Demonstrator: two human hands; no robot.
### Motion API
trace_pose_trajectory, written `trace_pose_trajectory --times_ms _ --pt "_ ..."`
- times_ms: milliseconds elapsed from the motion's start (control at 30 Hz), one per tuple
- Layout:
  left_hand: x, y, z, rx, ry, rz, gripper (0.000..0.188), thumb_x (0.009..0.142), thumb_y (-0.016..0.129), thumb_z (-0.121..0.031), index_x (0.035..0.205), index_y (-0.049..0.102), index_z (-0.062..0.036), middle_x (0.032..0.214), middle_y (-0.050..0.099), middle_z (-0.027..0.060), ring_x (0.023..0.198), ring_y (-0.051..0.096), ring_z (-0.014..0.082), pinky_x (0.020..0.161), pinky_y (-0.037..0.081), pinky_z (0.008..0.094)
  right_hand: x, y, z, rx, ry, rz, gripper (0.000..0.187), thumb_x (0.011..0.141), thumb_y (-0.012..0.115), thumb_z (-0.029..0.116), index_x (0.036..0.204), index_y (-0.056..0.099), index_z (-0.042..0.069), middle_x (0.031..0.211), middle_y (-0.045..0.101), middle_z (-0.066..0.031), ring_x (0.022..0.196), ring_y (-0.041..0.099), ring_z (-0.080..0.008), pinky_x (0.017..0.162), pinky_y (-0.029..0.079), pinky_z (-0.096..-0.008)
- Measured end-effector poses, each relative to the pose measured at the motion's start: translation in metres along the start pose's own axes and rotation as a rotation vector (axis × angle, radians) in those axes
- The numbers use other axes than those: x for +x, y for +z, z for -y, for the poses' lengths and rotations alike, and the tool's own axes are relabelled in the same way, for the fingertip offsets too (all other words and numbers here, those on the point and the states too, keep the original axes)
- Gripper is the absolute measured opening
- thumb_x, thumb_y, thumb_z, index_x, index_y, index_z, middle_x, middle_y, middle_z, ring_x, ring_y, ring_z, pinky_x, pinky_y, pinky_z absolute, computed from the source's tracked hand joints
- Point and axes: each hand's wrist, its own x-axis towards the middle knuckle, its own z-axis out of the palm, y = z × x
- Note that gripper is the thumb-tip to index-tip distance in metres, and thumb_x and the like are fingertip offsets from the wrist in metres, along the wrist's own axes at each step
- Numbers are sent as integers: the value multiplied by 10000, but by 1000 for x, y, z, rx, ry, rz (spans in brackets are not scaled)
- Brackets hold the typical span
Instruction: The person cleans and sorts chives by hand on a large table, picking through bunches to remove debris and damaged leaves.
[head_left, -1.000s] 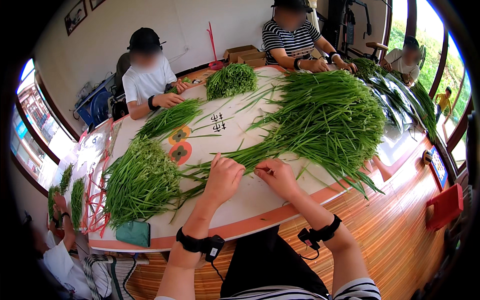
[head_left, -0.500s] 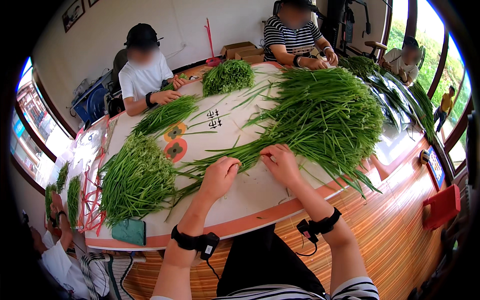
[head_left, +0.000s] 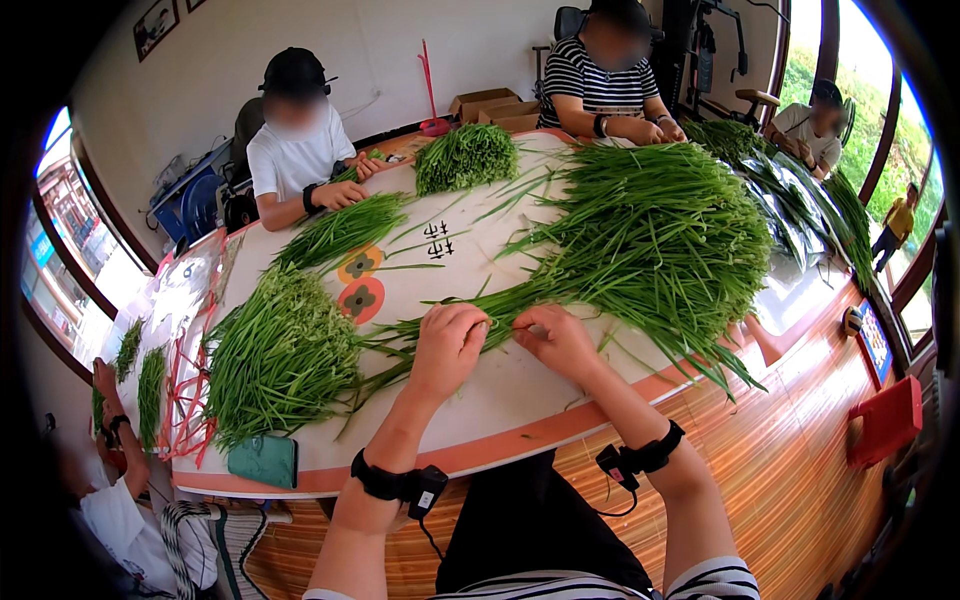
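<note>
My left hand (head_left: 447,345) is closed over the near middle of the table (head_left: 500,400), thumb and fingertips pinched at a bit of green chive stalk. Facing it, a small gap away, my right hand (head_left: 556,340) is also closed in a pinch; whatever lies between its fingertips is too small to make out. Just beyond both hands runs a loose strand of long green flowering chives (head_left: 520,296). It joins a large heap of chives (head_left: 665,235) at the right. Left of my left hand lies another budded chive pile (head_left: 283,355).
A teal phone case or wallet (head_left: 263,461) lies at the table's near left edge, beside red ties (head_left: 190,400). Across the table, two people handle stalks near a smaller chive pile (head_left: 466,160). Others sit at far right and lower left. A red stool (head_left: 885,420) stands right.
My hands have come slightly closer together, the right one shifting left and a little down. The whole view has moved slightly. The chive piles look the same.
</note>
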Motion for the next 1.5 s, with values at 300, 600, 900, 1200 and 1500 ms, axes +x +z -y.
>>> trace_pose_trajectory --times_ms 300,600,900,1200,1500 --pt "1 -3 -12 -28 -38 138 139 889 538 -128 978 610 -49 986 627 100 954 580 281 873 420 405 -4 1 12 115 37 53 129 826 679 120 929 656 47 815 640 -83 707 597 -173 650 494 -286" --pt "0 1 1 -92 -20 125 152 885 533 -123 967 605 -17 883 628 133 804 599 311 704 478 365 -5 2 6 73 99 12 149 816 690 125 919 660 23 816 632 -100 679 597 -178 627 496 -286" --pt "-2 2 -12 -239 -239 270 203 884 551 -142 1032 603 -13 771 622 110 656 571 192 629 463 296 -6 9 7 63 48 5 120 788 704 111 858 648 31 794 616 -91 686 579 -190 594 490 -294" --pt "0 1 2 -293 -296 144 242 919 516 -191 1034 610 0 874 641 143 744 613 259 676 473 326 17 -2 -20 -345 -143 -184 124 760 681 109 869 660 54 784 613 -71 853 538 -289 751 445 -359" --pt "5 4 13 -155 -42 -74 219 918 522 -166 1019 598 13 823 632 115 719 592 249 683 470 317 6 -2 -7 -136 -20 -104 91 760 675 94 842 648 66 815 625 -78 862 542 -278 772 433 -364"
